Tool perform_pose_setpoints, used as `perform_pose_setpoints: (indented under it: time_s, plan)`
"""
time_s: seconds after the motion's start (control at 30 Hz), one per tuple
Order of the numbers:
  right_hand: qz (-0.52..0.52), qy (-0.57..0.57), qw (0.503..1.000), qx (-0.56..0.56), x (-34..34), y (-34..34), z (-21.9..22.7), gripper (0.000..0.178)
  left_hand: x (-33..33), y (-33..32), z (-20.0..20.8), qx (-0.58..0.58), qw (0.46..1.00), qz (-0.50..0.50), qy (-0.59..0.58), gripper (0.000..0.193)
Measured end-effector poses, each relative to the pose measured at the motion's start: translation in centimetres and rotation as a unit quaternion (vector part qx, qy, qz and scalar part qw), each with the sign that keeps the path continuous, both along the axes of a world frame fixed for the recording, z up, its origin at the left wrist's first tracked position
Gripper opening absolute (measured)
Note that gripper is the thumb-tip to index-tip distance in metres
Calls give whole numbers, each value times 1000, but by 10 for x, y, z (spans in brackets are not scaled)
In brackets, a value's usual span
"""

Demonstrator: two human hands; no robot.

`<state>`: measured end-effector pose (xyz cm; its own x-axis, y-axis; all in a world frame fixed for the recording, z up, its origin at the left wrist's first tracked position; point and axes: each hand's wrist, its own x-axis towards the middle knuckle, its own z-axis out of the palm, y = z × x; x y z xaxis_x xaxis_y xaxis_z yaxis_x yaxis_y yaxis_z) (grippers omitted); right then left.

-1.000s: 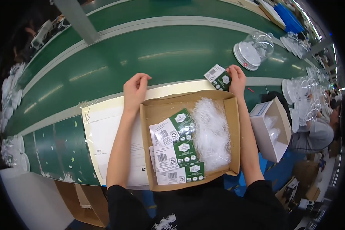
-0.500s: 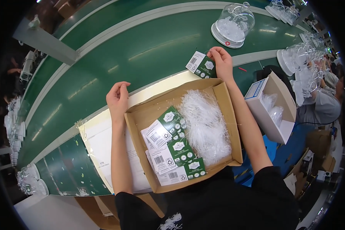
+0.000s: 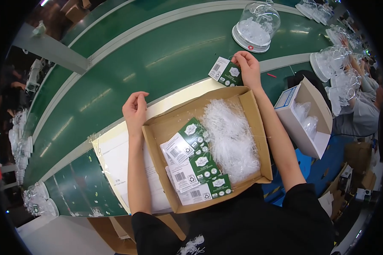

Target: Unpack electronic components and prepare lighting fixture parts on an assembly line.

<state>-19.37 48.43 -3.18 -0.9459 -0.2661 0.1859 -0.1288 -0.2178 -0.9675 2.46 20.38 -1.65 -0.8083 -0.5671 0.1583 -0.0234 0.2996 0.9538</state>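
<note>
Pinched by its thin loop, a green and white hang tag [image 3: 225, 71] dangles from my right hand [image 3: 247, 68], just beyond the far right corner of a shallow cardboard box [image 3: 157, 123]. My left hand [image 3: 135, 111] is over the box's far left corner, fingers loosely curled together, with nothing visible in them. Inside the box, several matching tags [image 3: 207, 166] overlap on the left. A tangled heap of clear plastic loop fasteners [image 3: 232, 142] fills the right side.
A clear dome on a white base [image 3: 251, 32] stands on the green conveyor belt [image 3: 174, 55]. White papers [image 3: 115, 170] lie under the box. To the right are a white carton [image 3: 304, 121] holding plastic-wrapped pieces, more domes [image 3: 330, 63] and a co-worker's grey sleeve [image 3: 357, 117].
The dome on the belt has shifted slightly away and to the left. My hands, the hanging tag and the box keep nearly the same arrangement; the whole view has shifted a little.
</note>
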Motion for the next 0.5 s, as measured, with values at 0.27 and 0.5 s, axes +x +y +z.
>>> perform_pose_setpoints:
  time_s: [0.27, 0.5]
  plan:
    - [9, -8, 1000, -8, -3, -3, 1, 11, -2, -3, 0, 1, 1000, -6, 5, 17]
    - [13, 4, 1000, -9, -3, 1, -2, 11, -1, -2, -2, 5, 1000, -9, 9, 16]
